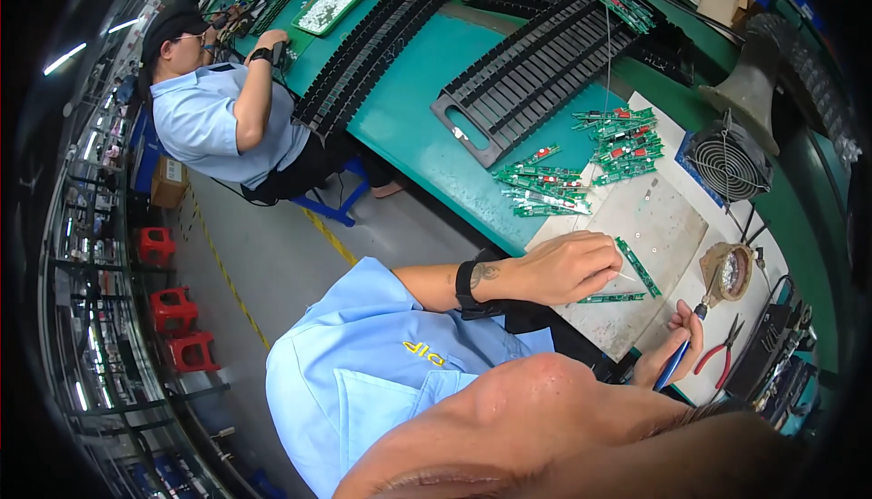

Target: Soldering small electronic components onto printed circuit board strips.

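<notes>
My left hand (pixel 574 267), a dark band on its wrist, is closed in a pinch on a thin pale solder wire (pixel 627 276) above the work board. Just beyond its fingertips lies a narrow green circuit board (pixel 639 267), slanting across the pale work plate (pixel 656 217). A second green circuit board (pixel 612 297) rests below the hand. My right hand (pixel 677 351) is wrapped round the blue handle of a soldering iron (pixel 673 365). The iron points up toward a round brown-rimmed dish (pixel 729 274) with shiny silvery contents.
Piles of green circuit boards (pixel 545 188) lie beyond my left hand, near a black slotted rack (pixel 536 72). A small fan (pixel 727 165) and red-handled pliers (pixel 719 358) stand or lie at right. A co-worker (pixel 213 104) sits far left, near red stools (pixel 173 308).
</notes>
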Motion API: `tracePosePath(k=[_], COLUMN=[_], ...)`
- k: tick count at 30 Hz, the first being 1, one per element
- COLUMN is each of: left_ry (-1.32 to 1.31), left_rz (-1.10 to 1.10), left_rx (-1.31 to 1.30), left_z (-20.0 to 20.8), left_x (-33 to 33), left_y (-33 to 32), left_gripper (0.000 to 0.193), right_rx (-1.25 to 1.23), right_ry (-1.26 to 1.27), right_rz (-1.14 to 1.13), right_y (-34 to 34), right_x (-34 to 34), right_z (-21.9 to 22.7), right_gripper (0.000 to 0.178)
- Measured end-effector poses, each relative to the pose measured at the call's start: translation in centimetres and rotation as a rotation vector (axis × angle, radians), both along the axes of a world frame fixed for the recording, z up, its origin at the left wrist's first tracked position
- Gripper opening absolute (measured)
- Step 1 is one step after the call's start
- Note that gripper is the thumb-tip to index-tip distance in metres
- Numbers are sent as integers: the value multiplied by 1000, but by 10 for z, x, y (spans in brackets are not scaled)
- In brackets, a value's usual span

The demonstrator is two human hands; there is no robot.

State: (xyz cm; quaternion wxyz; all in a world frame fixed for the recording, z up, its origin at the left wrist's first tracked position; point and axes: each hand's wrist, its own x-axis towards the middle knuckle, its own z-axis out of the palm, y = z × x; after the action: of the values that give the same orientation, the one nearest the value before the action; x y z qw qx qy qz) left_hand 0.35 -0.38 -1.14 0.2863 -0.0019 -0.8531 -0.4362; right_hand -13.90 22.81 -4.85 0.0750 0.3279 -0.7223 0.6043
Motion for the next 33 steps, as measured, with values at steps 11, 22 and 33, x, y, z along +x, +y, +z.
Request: tracePosePath(k=[11, 22, 33], left_ry=[-109, -131, -48], left_rz=[12, -11, -70], left_rx=[-62, 44, -348], left_z=[-5, 3, 11], left_x=[-1, -6, 7], left_y=[-2, -1, 31], left_gripper=[10, 14, 21], right_rx=[91, -148, -57], right_ry=[49, 72, 112], right_rz=[-36, -25, 74], right_y=[6, 5, 43], right_x=[5, 41, 77], right_z=[-9, 25, 28], right_gripper=[28, 34, 35])
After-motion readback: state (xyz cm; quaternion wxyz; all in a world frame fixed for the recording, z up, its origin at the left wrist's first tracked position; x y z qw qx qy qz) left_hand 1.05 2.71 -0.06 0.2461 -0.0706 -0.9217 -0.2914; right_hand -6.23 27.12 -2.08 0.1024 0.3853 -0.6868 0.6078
